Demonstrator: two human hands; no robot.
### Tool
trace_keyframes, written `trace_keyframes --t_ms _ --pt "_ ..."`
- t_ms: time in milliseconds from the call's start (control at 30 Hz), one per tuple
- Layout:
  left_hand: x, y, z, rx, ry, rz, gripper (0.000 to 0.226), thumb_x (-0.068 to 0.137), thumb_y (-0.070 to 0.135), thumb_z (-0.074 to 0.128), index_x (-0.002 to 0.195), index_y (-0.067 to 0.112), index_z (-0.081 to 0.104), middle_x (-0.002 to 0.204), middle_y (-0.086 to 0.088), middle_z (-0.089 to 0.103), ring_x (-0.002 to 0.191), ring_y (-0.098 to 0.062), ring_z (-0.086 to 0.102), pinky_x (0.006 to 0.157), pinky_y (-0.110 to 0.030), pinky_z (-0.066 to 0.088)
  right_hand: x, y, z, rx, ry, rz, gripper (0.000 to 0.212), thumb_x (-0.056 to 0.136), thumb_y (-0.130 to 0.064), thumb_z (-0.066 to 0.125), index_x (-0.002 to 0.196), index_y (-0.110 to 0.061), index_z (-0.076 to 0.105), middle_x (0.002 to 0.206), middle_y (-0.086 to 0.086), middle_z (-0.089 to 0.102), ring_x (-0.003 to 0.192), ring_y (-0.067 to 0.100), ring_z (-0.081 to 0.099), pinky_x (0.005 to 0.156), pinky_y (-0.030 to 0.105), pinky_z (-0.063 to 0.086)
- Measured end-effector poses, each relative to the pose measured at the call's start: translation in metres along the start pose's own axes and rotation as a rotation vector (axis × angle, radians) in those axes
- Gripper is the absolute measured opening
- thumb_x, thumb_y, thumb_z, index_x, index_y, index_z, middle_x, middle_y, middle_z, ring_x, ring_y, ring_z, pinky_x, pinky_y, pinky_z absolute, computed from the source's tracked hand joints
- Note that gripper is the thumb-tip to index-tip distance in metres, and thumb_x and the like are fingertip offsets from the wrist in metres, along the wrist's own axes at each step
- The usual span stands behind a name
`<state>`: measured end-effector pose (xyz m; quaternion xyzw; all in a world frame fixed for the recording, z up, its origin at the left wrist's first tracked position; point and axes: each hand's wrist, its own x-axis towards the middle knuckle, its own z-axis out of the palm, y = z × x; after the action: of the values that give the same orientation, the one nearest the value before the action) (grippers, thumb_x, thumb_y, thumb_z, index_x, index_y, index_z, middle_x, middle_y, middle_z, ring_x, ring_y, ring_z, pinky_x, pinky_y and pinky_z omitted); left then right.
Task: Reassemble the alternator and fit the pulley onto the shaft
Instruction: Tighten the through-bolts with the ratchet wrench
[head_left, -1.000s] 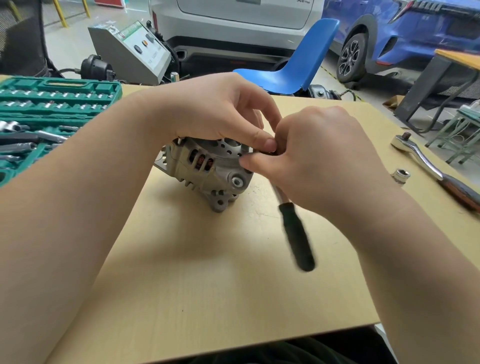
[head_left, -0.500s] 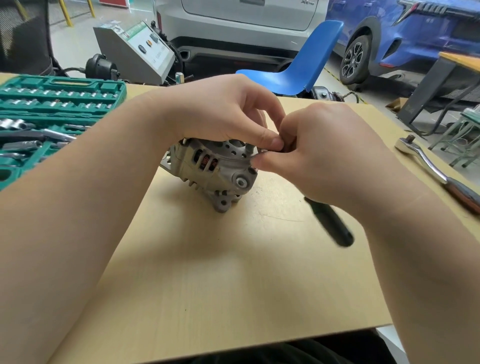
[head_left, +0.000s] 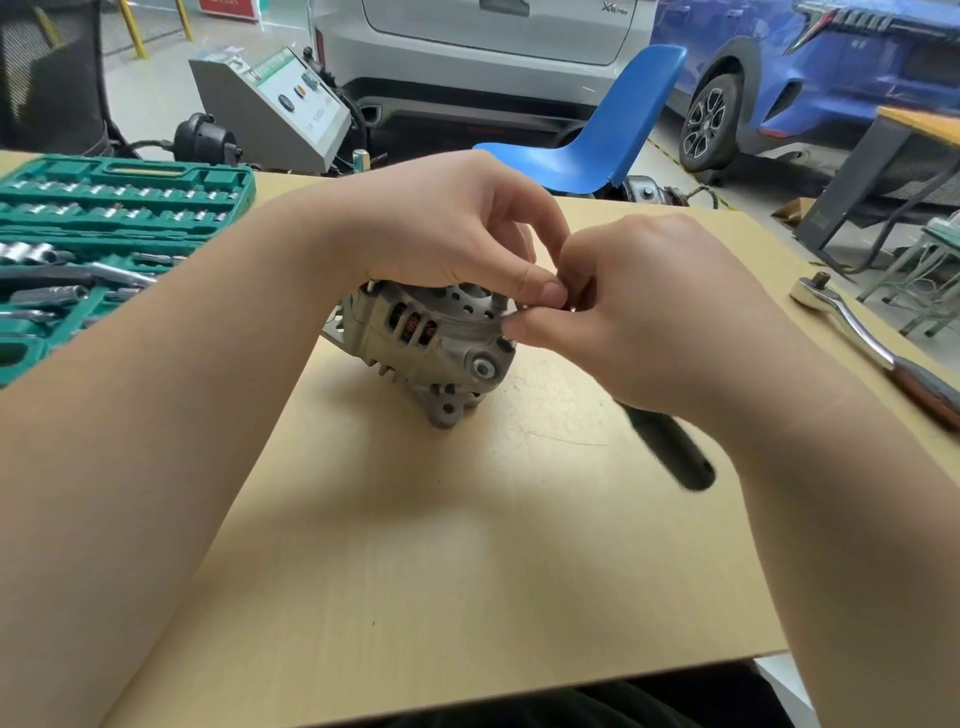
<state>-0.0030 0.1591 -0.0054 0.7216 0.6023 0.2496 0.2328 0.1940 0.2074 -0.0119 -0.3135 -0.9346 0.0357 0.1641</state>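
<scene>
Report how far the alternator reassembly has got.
Done: the alternator housing halves look joined, and it sits on the table.

In hand: the left hand steadies its top while the right hand works a black-handled tool at the housing edge; the tip is hidden.

Left: no pulley is visible. The ratchet lies unused.

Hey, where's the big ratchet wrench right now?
The ratchet wrench lies at the table's far right edge in the head view, untouched, beyond the right hand.
</scene>
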Motion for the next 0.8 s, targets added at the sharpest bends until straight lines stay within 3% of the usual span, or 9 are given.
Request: trace_keyframes --t_ms 67,167,267,433,533,667,733,800 --pt "0.001 -0.001 0.000 -0.002 0.004 0.006 0.031 0.084 0.056 0.084 0.111 0.042 0.077 0.095 0.014 0.082 0.090 -0.012 0.078 0.090 -0.048 0.059 0.003 0.004 -0.007 -0.027 -0.060 -0.068 0.036 0.086 -0.053 0.078 0.070 -0.030 0.056 0.070 -0.007 0.060 0.075 0.020 0.055 0.064 0.036 0.043" --pt "0.001 -0.001 0.001 -0.013 0.009 -0.001 0.039 0.079 0.057 0.086 0.112 0.040 0.073 0.098 0.011 0.082 0.093 -0.025 0.077 0.094 -0.060 0.058 0.005 0.004 -0.014 -0.066 -0.087 -0.107 0.023 0.086 -0.045 0.082 0.080 -0.033 0.064 0.075 -0.012 0.056 0.088 0.020 0.050 0.071 0.037 0.042" --pt "0.002 -0.001 0.001 -0.020 -0.010 -0.002 0.041 0.078 0.063 0.083 0.112 0.043 0.073 0.099 0.013 0.082 0.095 -0.019 0.078 0.097 -0.060 0.057 0.004 0.002 -0.010 -0.084 -0.059 -0.066 0.028 0.086 -0.052 0.079 0.078 -0.029 0.066 0.069 -0.008 0.059 0.077 0.020 0.057 0.064 0.035 0.044" --pt "0.001 0.000 0.000 0.002 -0.002 -0.008 0.041 0.079 0.069 0.082 0.112 0.046 0.075 0.099 0.014 0.082 0.098 -0.016 0.077 0.098 -0.059 0.057 0.002 -0.006 -0.001 -0.110 0.019 0.039 0.041 0.088 -0.061 0.066 0.069 -0.025 0.057 0.062 -0.004 0.054 0.062 0.016 0.053 0.051 0.028 0.030" --pt "0.000 -0.001 0.000 0.002 0.001 0.009 0.033 0.085 0.058 0.082 0.113 0.041 0.076 0.098 0.012 0.082 0.096 -0.016 0.078 0.099 -0.058 0.057 0.003 -0.003 -0.006 -0.074 -0.036 -0.020 0.038 0.087 -0.058 0.073 0.069 -0.028 0.058 0.064 -0.005 0.058 0.065 0.017 0.055 0.054 0.031 0.035" --pt "0.001 0.000 0.000 -0.008 -0.001 -0.012 0.042 0.076 0.062 0.083 0.112 0.042 0.073 0.100 0.011 0.082 0.095 -0.025 0.077 0.096 -0.062 0.057 0.004 0.001 -0.012 -0.050 -0.082 -0.079 0.024 0.084 -0.044 0.084 0.081 -0.031 0.065 0.078 -0.010 0.062 0.087 0.023 0.058 0.075 0.040 0.051" --pt "0.001 0.001 0.000 -0.014 -0.005 -0.016 0.045 0.075 0.064 0.083 0.113 0.042 0.072 0.101 0.012 0.082 0.096 -0.021 0.078 0.096 -0.060 0.058 0.004 0.001 -0.012 -0.034 -0.068 -0.064 0.023 0.083 -0.044 0.084 0.080 -0.030 0.066 0.077 -0.011 0.062 0.087 0.023 0.058 0.074 0.039 0.051" --pt "0.002 0.000 0.000 -0.011 -0.004 -0.014 0.044 0.076 0.065 0.082 0.114 0.044 0.073 0.099 0.013 0.082 0.096 -0.015 0.078 0.097 -0.057 0.058 0.002 0.000 -0.009 -0.059 -0.050 -0.035 0.032 0.084 -0.052 0.079 0.072 -0.028 0.062 0.070 -0.007 0.062 0.075 0.021 0.059 0.062 0.035 0.047"
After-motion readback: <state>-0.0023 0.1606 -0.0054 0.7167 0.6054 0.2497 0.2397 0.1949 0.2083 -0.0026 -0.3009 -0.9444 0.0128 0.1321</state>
